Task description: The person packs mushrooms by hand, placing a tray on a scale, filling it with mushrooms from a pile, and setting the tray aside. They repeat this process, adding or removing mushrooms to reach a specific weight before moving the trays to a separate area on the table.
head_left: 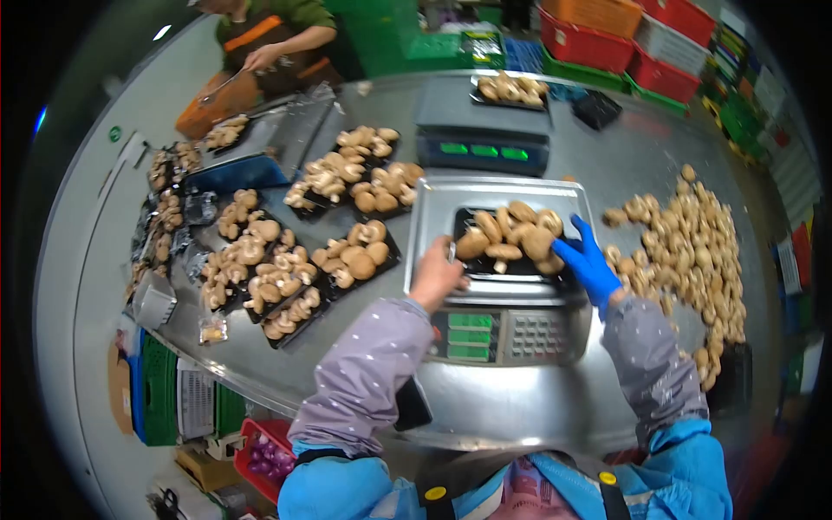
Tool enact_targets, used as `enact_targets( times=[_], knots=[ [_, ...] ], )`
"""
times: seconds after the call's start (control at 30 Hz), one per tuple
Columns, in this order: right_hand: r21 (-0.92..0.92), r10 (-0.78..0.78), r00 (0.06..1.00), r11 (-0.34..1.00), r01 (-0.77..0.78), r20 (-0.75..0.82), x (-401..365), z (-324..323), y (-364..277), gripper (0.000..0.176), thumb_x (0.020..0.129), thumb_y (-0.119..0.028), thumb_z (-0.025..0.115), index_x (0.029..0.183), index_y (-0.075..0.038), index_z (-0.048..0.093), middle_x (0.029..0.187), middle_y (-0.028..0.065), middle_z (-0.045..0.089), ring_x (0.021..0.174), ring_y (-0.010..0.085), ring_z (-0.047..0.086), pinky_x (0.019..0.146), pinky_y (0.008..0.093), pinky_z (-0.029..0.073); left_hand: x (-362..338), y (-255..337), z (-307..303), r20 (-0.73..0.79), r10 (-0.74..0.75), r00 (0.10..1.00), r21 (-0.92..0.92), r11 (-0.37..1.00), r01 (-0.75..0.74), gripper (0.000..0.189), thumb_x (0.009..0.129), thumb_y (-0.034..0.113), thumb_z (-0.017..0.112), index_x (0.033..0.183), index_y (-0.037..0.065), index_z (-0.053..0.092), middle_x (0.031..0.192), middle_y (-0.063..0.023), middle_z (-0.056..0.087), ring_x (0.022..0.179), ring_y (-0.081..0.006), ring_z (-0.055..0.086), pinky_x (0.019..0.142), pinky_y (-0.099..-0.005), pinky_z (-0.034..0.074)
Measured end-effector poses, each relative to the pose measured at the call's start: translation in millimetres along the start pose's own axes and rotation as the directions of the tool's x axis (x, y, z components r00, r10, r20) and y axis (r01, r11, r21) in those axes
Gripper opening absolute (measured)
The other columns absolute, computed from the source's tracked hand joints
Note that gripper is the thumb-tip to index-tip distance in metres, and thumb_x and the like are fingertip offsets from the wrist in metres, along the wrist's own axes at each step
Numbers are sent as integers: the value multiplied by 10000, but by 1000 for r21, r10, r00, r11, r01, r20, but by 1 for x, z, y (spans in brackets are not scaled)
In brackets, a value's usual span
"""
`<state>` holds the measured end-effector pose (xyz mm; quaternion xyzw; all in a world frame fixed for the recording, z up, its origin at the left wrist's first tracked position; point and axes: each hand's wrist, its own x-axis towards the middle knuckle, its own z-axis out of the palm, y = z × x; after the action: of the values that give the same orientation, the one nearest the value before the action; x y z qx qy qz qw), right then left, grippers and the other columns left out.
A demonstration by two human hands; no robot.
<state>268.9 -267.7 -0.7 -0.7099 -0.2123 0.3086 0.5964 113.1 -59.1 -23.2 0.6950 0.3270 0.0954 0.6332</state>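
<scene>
Steel covers the bench (607, 156), seen from the head camera. Near its front edge stands a scale (503, 334), and on the scale's pan sits a black tray (520, 267) heaped with brown mushrooms (511, 230). The left hand (436, 276), bare, is curled around the tray's left edge. The right hand (588, 260), in a blue glove, has its fingers spread against the tray's right end, touching the mushrooms there. Loose mushrooms (693, 243) lie piled along the bench's right edge. Filled trays (286, 277) crowd the left side. A second scale (481, 130) stands farther back, and another person (269, 43) works at the far left corner.
</scene>
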Motion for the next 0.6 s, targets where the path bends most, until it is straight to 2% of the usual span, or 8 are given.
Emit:
enact_targets(
  times=[0.1, 0.13, 0.23, 0.4, 0.43, 0.47, 0.5, 0.6],
  knots=[
    [-31, 28, 998, 999, -29, -55, 12, 13, -10, 730, 810, -291, 599, 1369, -129, 158, 1202, 157, 462, 1012, 216, 479, 811, 363, 428, 4, -5, -3, -47, 102, 994, -188, 976, -109, 449, 766, -101, 415, 1202, -19, 342, 1107, -214, 436, 745, -258, 600, 523, -301, 548],
    [25, 40, 998, 999, -39, -40, 15, 17, -16, 737, 804, -307, 603, 1369, -142, 160, 1216, 144, 447, 983, 214, 491, 754, 370, 450, 1, 9, -10, 28, -55, 998, -425, 903, 61, 493, 777, -130, 363, 1244, 4, 280, 1124, -207, 407, 832, -271, 564, 542, -302, 558],
    [41, 27, 1000, 999, -26, -4, 20, 41, -57, 729, 806, -313, 604, 1369, -160, 166, 1221, 150, 443, 938, 181, 516, 709, 319, 445, 18, 15, -46, 73, -110, 991, -651, 747, 131, 552, 781, -137, 285, 1293, 53, 208, 1169, -194, 362, 857, -278, 541, 643, -350, 551],
    [56, -113, 990, 993, 108, 88, 33, 81, -94, 649, 833, -293, 567, 1357, -167, 207, 1212, 126, 440, 855, 155, 534, 698, 298, 442, 47, 40, -135, -33, 41, 999, -644, 763, -53, 545, 759, -137, 236, 1267, 58, 261, 1213, -173, 353, 952, -294, 487, 671, -383, 542],
    [44, -139, 985, 990, 135, 106, 34, 87, -96, 626, 839, -280, 558, 1353, -166, 220, 1211, 121, 438, 841, 155, 539, 699, 294, 442, 59, 41, -158, -80, -38, 996, -677, 735, -27, 533, 760, -136, 236, 1257, 52, 278, 1198, -170, 385, 970, -291, 489, 683, -382, 544],
    [40, -150, 982, 988, 146, 112, 34, 88, -96, 599, 842, -266, 552, 1344, -165, 242, 1219, 115, 429, 840, 151, 539, 700, 285, 440, 64, 47, -185, -35, 112, 993, -660, 744, -107, 513, 762, -136, 235, 1237, 46, 304, 1191, -172, 385, 998, -298, 482, 705, -396, 546],
    [40, -153, 982, 988, 149, 111, 35, 87, -94, 599, 842, -266, 552, 1344, -165, 242, 1219, 115, 429, 840, 151, 539, 700, 285, 440, 71, 54, -204, -187, 10, 982, -677, 724, -136, 510, 759, -142, 238, 1228, 42, 321, 1193, -174, 375, 985, -306, 489, 719, -409, 547],
    [-40, -93, 995, 995, 94, 22, 35, 68, -79, 572, 844, -255, 543, 1335, -160, 266, 1197, 105, 438, 821, 146, 537, 684, 273, 439, 97, 57, -274, -416, -4, 909, -630, 722, -285, 505, 729, -170, 265, 1192, 21, 324, 1164, -181, 374, 976, -326, 491, 729, -413, 546]
  ],
)
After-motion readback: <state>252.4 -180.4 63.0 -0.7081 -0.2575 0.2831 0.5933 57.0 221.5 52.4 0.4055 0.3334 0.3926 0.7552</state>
